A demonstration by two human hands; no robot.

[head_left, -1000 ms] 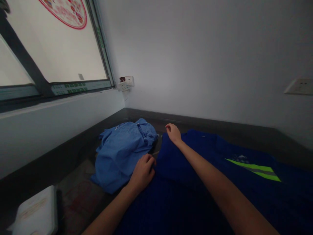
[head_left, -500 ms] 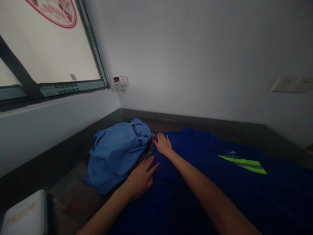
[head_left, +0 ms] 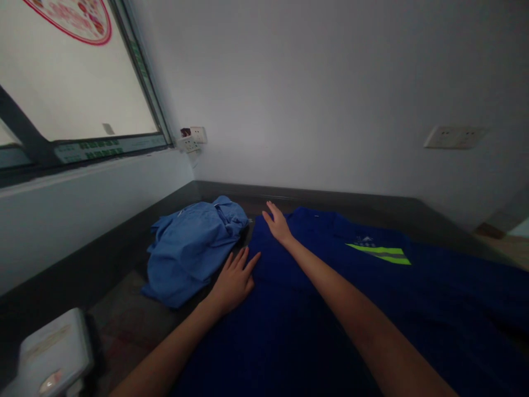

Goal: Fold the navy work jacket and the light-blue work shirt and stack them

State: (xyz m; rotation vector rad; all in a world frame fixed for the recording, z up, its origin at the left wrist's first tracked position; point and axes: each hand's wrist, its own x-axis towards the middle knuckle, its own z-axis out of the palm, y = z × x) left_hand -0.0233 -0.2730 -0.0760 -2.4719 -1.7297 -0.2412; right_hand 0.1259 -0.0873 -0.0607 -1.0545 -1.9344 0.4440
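A dark blue work jacket (head_left: pixel 314 259) lies spread over the dark surface, its collar toward the wall and a yellow-green reflective strip on the chest. My left hand (head_left: pixel 233 281) rests open at the jacket's left edge, fingers spread. Farther up, my right hand (head_left: pixel 278 223) is open over the jacket near the collar, its fingers angled up; whether the palm touches the cloth I cannot tell. Left of both hands sits a crumpled lighter blue garment (head_left: pixel 194 248), close to my left fingertips.
A white plastic device (head_left: pixel 55 350) stands at the lower left. The dark countertop (head_left: pixel 372 207) meets the wall behind. Wall sockets (head_left: pixel 452 137) are at the right, more sockets (head_left: pixel 190 142) in the corner, and a window frame (head_left: pixel 107 151) runs along the left.
My right hand has lifted its fingers and shifted slightly away from the jacket's left edge. My left hand stays at that edge. The view has turned a little to the right.
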